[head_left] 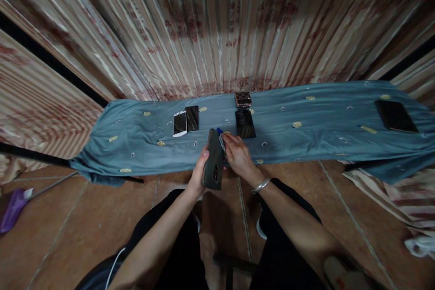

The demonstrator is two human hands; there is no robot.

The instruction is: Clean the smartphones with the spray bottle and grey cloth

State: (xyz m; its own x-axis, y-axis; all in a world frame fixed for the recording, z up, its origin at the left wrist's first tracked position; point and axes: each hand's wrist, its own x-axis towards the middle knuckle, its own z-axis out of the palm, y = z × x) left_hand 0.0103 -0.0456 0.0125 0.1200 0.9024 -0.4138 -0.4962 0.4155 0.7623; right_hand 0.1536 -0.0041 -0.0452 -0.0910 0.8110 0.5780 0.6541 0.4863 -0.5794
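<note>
My left hand (198, 176) grips a dark smartphone (213, 163) by its long side, over the near edge of the cloth-covered bench. The phone is tilted, its back towards me and its camera lenses at the lower end. My right hand (239, 155) has its fingers pinched around a small blue and grey cloth (220, 136) at the phone's right edge. Much of this cloth is hidden by the fingers. On the bench beyond lie a white phone (180, 124), a dark phone (192, 118) touching it, and another black phone (245, 123) face up.
Teal patterned fabric (316, 138) covers the long bench. Behind the black phone sits a small checkered box (243, 99); a dark tablet (396, 116) lies far right. Striped curtains (217, 31) hang behind. A purple object (15, 208) is on the tiled floor at left.
</note>
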